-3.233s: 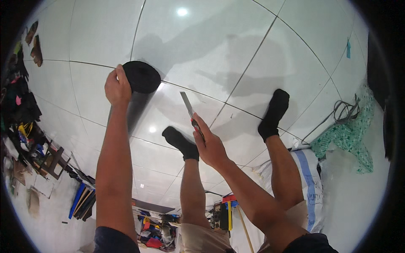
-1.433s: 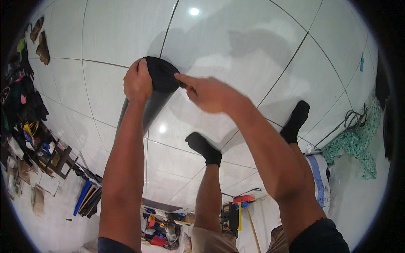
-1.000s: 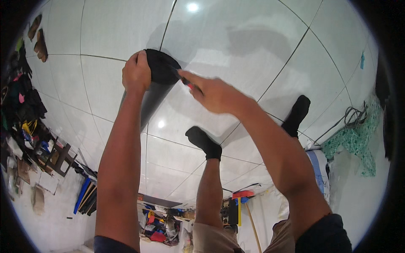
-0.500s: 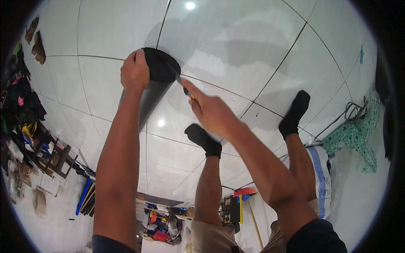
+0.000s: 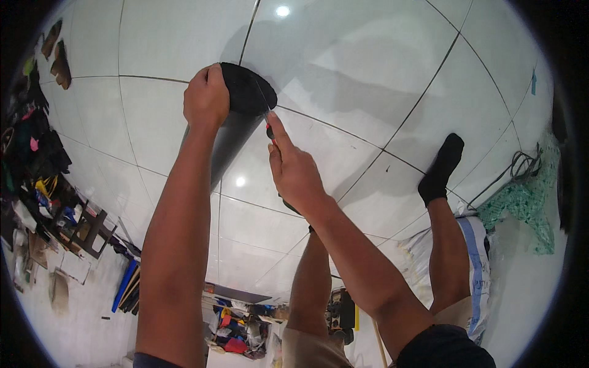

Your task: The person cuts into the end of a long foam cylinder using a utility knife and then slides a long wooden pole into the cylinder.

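I have the left hand (image 5: 207,98) clamped on the end rim of a black cylindrical roll (image 5: 253,89), left of centre over glossy white floor tiles (image 5: 343,67); my right hand (image 5: 296,175) wraps a red-and-black-handled knife (image 5: 269,132), its thin metal blade across the roll's dark matte end

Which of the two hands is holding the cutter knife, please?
The right hand holds the cutter knife; the left hand is instead on the black roll.

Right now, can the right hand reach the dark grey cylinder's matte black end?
Likely yes: the right hand holds a red-and-black knife, blade across the black end; the left hand, at its left edge, leaves the way free.
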Demonstrator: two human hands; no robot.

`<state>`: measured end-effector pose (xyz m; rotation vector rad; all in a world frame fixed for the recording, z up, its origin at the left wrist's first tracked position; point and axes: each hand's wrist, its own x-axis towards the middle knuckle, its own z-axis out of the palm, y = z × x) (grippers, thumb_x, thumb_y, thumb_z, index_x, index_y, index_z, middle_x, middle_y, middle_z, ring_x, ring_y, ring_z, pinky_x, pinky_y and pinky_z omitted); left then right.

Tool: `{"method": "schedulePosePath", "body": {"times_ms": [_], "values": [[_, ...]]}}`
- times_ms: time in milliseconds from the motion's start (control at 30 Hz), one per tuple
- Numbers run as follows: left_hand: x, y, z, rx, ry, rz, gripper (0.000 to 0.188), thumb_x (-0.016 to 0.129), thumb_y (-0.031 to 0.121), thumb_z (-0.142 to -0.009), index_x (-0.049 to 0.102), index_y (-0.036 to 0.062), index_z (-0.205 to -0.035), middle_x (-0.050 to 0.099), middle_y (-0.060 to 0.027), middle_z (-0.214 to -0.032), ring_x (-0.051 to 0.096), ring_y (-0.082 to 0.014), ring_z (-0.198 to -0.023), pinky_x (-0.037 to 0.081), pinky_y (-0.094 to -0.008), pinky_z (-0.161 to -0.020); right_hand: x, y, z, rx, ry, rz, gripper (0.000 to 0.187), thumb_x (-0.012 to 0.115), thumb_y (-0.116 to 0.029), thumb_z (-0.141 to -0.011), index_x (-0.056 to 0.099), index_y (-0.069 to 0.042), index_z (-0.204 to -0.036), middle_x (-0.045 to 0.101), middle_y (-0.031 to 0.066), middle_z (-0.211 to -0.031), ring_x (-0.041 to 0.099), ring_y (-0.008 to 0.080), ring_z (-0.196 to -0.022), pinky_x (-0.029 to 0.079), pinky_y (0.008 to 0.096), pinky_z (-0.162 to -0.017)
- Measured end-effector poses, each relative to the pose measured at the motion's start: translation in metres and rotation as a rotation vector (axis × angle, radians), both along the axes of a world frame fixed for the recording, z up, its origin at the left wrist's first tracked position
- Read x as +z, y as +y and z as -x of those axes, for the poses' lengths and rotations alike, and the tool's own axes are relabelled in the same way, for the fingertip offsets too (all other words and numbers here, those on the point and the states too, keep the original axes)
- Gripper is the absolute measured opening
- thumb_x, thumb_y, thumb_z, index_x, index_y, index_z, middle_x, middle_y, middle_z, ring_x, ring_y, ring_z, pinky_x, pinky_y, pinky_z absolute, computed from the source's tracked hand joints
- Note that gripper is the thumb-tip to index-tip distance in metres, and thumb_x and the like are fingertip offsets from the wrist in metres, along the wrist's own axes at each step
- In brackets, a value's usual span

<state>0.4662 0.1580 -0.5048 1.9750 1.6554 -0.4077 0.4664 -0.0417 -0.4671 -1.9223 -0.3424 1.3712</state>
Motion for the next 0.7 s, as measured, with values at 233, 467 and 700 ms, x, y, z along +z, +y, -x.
{"method": "schedulePosePath", "body": {"times_ms": [233, 467, 700], "values": [[-0.004, 0.006, 0.001, -0.043, -0.003, -0.028, 0.053, 0.038, 0.044, -0.089, 0.063, 0.0065, -0.117, 0.062, -0.0174, -0.116, 0.057, -0.0345, -0.11, 0.041, -0.0405, -0.094, 0.009, 0.006, -0.064, 0.247, 0.1, 0.001, 0.052, 0.044, -0.018, -0.095, 0.027, -0.018, -0.144, 0.063, 0.0211, -0.08, 0.062, 0.0385, -0.072, 0.047, 0.0492, -0.067], [-0.003, 0.011, -0.001, -0.065, 0.048, 0.012, 0.051, 0.037, 0.043, -0.089, 0.062, 0.0098, -0.119, 0.063, -0.0156, -0.115, 0.058, -0.0341, -0.109, 0.043, -0.0415, -0.093, 0.005, 0.014, -0.119, 0.589, 0.095, 0.019, 0.049, 0.042, -0.02, -0.096, 0.032, -0.026, -0.144, 0.06, 0.0114, -0.076, 0.055, 0.0222, -0.064, 0.045, 0.0368, -0.066], [0.003, 0.006, -0.004, 0.003, 0.047, 0.032, 0.049, 0.038, 0.044, -0.09, 0.062, 0.0115, -0.119, 0.063, -0.0137, -0.115, 0.058, -0.033, -0.108, 0.043, -0.0414, -0.093, 0.016, 0.054, -0.153, 0.764, 0.302, 0.207, 0.051, 0.043, -0.023, -0.097, 0.028, -0.028, -0.145, 0.06, 0.0126, -0.078, 0.056, 0.0229, -0.064, 0.045, 0.0397, -0.066]]}}
